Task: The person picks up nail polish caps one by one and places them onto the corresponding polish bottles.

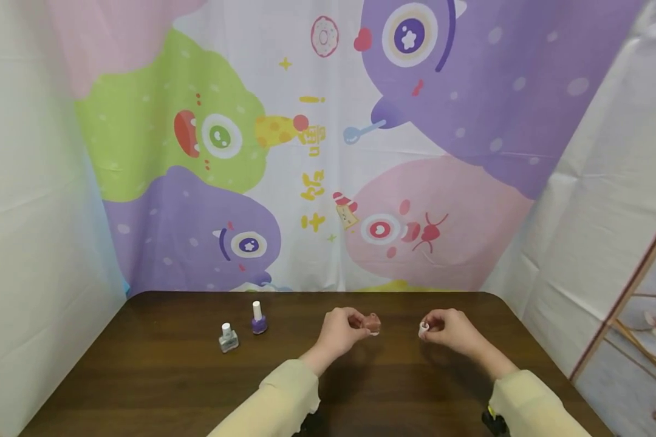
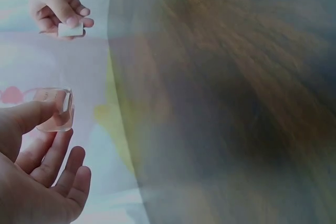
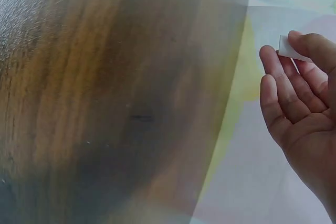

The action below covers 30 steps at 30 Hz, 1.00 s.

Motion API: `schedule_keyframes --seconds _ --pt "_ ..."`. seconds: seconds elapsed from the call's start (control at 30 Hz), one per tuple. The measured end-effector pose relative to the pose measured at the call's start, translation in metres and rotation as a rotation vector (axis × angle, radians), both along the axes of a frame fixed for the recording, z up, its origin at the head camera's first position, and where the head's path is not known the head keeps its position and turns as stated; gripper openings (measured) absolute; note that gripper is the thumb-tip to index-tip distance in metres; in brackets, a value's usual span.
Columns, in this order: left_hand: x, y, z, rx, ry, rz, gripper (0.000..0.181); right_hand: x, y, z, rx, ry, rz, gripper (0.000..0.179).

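Observation:
My left hand pinches a small clear bottle of pinkish nail polish between thumb and fingers. The bottle's neck bears no cap, and in the left wrist view the glass looks squarish with rounded corners. A short way to the right, my right hand holds a white nail polish cap by thumb and fingertips. The same cap shows partly behind the thumb in the right wrist view. Both hands are above the table, apart from each other.
On the left of the dark wooden table stand a purple nail polish bottle and a clear-greyish one, both with white caps. A cartoon-printed curtain hangs along the far edge. White cloth walls flank both sides.

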<state>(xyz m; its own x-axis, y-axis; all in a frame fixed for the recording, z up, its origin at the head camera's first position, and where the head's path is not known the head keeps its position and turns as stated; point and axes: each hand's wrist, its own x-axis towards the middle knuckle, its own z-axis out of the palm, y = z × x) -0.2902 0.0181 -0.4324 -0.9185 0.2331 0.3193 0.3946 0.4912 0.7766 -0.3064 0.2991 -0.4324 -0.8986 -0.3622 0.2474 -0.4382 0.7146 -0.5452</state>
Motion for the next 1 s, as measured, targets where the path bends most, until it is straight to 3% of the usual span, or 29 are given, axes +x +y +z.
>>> schedule_keyframes --seconds 0.23,0.63,0.83,1.0 --pt "0.007 -0.021 0.013 -0.015 0.021 -0.021 0.013 0.009 -0.001 0.019 -0.058 -0.048 0.023 0.017" --pt "0.025 -0.047 0.037 -0.022 0.084 -0.062 0.013 0.019 -0.001 0.043 -0.105 0.029 -0.005 0.016" --pt "0.037 -0.058 0.050 -0.011 0.112 -0.064 0.011 0.024 -0.009 0.054 -0.117 0.026 -0.027 0.021" --pt "0.047 -0.067 0.058 -0.009 0.131 -0.049 0.013 0.033 -0.018 0.066 -0.201 0.005 0.003 0.025"
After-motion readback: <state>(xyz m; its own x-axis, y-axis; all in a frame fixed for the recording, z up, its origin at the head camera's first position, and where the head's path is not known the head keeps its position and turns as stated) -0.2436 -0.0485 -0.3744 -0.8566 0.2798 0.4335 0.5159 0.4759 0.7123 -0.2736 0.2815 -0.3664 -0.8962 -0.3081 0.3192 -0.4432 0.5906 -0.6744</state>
